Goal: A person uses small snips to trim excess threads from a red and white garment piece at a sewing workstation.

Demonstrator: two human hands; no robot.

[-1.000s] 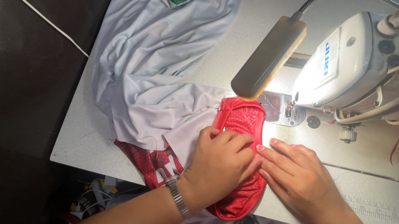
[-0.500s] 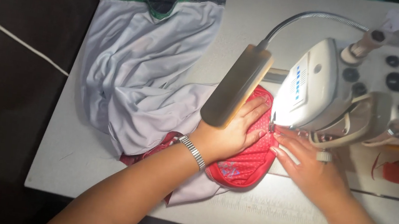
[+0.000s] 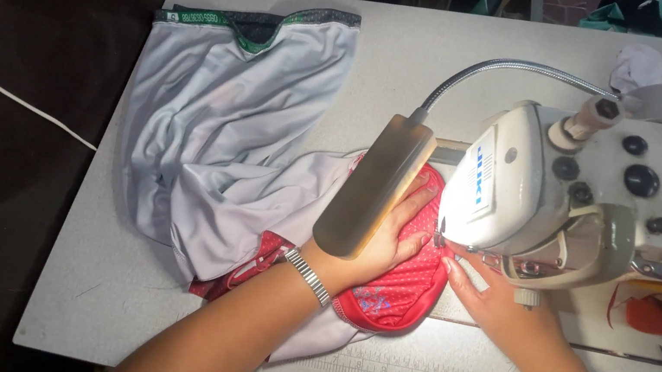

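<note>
Red mesh piece (image 3: 399, 288) pushed further under sewing machine (image 3: 537, 208) head since before. Left hand (image 3: 379, 241) flat, pressing it; right hand (image 3: 497, 303) flat alongside, gripping nothing. Feeding underway.

The long flat lamp head (image 3: 375, 186) hides the left hand's (image 3: 379, 241) knuckles. Beyond the right hand's (image 3: 497, 303) fingertips, the white sewing machine head (image 3: 522, 197) covers the needle and red fabric (image 3: 397, 297).

A small green woven size label (image 3: 196, 16) sits in the grey garment's collar, well beyond the left hand's fingers (image 3: 417, 209). Just past those fingertips, a rectangular white plate with blue lettering (image 3: 484, 167) fronts the cream sewing machine head.
</note>
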